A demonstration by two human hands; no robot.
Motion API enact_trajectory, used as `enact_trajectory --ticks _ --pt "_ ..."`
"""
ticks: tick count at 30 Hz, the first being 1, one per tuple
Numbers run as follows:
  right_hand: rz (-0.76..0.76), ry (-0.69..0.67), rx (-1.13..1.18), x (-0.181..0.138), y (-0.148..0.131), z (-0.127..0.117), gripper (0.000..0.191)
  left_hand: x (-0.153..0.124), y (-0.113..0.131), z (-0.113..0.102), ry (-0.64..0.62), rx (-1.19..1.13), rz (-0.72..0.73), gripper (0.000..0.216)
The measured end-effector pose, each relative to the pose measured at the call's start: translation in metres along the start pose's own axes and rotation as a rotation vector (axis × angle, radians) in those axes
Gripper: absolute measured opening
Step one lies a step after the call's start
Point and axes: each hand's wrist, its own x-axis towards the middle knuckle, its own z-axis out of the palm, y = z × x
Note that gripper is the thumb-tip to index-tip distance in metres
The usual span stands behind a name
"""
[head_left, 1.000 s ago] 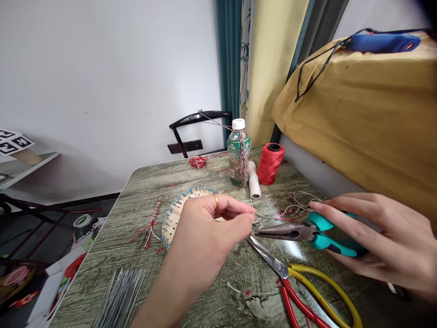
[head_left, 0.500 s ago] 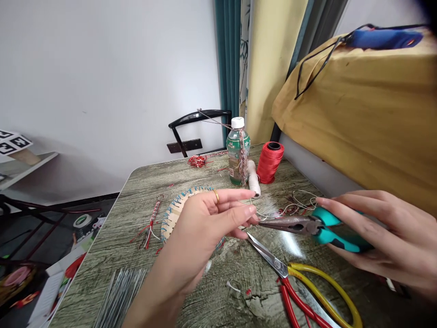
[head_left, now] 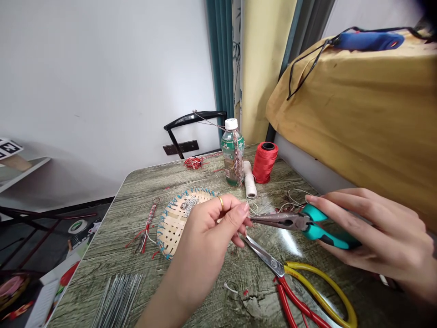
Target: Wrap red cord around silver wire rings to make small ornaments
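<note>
My right hand [head_left: 378,232] grips needle-nose pliers [head_left: 290,222] by their teal handles. The jaws point left and end at the fingertips of my left hand [head_left: 211,237]. Thumb and forefinger of that hand are pinched together at the pliers' tip; whatever lies between them is too small or hidden to make out. A gold ring [head_left: 221,202] sits on one finger. Below the pliers lie scissors [head_left: 274,264] with one red and one yellow handle. Partly behind my left hand is a round woven bamboo piece [head_left: 174,230] edged with blue stitching.
Thin metal wires [head_left: 118,300] lie bundled at the table's front left. A braided red-and-white cord [head_left: 150,223] is left of the woven piece. Farther back stand a bottle [head_left: 227,157], a white thread spool [head_left: 250,184] and a red thread spool [head_left: 265,164], near a yarn tangle [head_left: 193,162].
The view has shifted slightly. My left fingers have curled in and closed more tightly at the pliers' tip, and more of the woven piece shows. The right hand keeps its hold.
</note>
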Motion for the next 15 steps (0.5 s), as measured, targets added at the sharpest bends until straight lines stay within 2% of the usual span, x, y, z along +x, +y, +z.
enact_trajectory --ticks 4,8,12,15 --pt "-0.003 -0.046 0.09 0.0013 0.0011 -0.0024 0.064 -0.0033 0.0028 -0.002 0.024 0.359 0.082 0.034" --pt "0.031 -0.105 0.123 -0.0009 0.0021 -0.0029 0.061 -0.0073 0.0043 -0.0017 0.081 0.595 0.177 0.034" --pt "0.1 -0.224 0.21 -0.0009 0.0 -0.0026 0.051 -0.0073 0.0011 -0.0025 0.102 0.713 0.408 0.029" --pt "0.213 -0.365 0.305 0.0005 -0.0029 -0.0056 0.053 -0.0041 -0.0012 -0.0038 0.101 0.786 0.568 0.024"
